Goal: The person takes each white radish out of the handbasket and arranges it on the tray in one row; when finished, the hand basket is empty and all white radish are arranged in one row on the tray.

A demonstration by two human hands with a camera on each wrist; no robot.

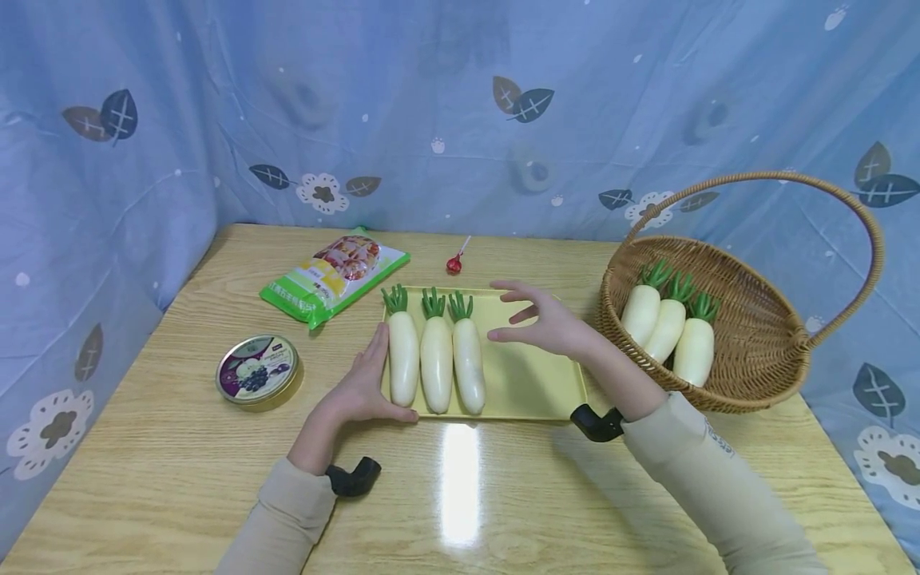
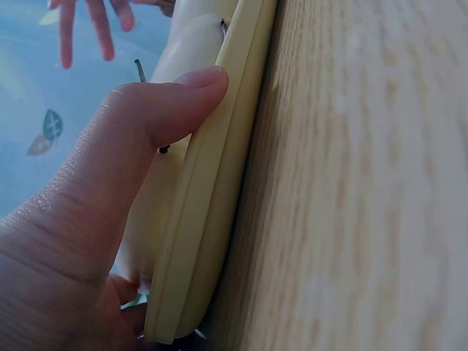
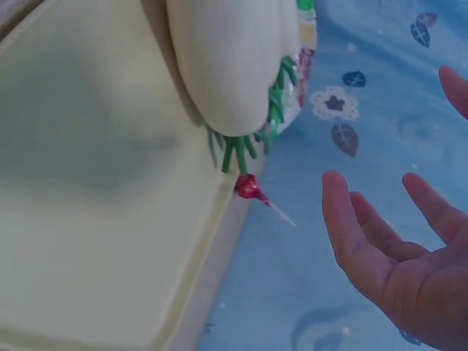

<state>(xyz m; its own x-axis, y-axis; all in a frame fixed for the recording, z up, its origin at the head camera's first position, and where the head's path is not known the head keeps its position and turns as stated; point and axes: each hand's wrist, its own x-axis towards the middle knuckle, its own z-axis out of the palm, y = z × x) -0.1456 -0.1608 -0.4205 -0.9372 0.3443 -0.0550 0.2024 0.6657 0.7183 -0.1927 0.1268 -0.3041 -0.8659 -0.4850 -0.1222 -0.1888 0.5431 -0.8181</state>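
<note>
Tray (image 1: 535,375): pale yellow, laid flat at the centre of the frame on the wooden desk (image 1: 402,519).
White radishes (image 1: 436,363): three are lined up side by side in the tray's left half, green leaf tops pointed to the top of the frame; the right half is left bare.
Left hand (image 1: 365,387): placed left of centre at the tray's lower-left corner; the thumb (image 2: 186,95) is pressed against the lower rim, the other fingers laid along the left side, spread from it.
Right hand (image 1: 541,321): held over the tray's right half, fingers spread, nothing gripped.
Wicker basket (image 1: 762,351): seen at right, with three more radishes (image 1: 668,327) held inside.
Round tin (image 1: 259,371): set at left.
Green bag (image 1: 336,275): laid upper left of the tray.
Red lollipop (image 1: 454,264): seen above the tray.
</note>
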